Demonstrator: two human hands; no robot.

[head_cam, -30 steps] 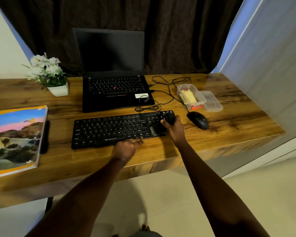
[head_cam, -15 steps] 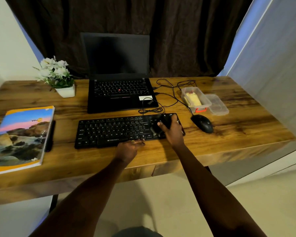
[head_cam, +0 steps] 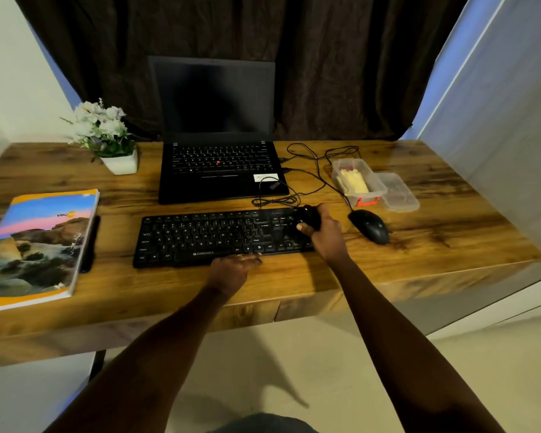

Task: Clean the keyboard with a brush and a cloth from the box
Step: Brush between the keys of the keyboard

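Observation:
A black keyboard (head_cam: 206, 237) lies on the wooden desk (head_cam: 419, 254) in front of me. My right hand (head_cam: 325, 235) grips a black brush (head_cam: 310, 217) over the keyboard's right end, its bristles down on the keys. My left hand (head_cam: 231, 270) rests flat against the keyboard's front edge, fingers straight. A clear plastic box (head_cam: 358, 181) with a yellow cloth (head_cam: 353, 182) inside stands at the back right, its lid (head_cam: 397, 192) lying beside it.
A black mouse (head_cam: 370, 226) sits right of the keyboard, its cable looping toward an open laptop (head_cam: 219, 157). A white flower pot (head_cam: 119, 162) stands at the back left. A colourful book (head_cam: 35, 245) with a pen (head_cam: 89, 242) lies at the left.
My right hand has shifted the brush slightly along the keyboard's right end. The left hand stays at the front edge. The camera view has moved a little.

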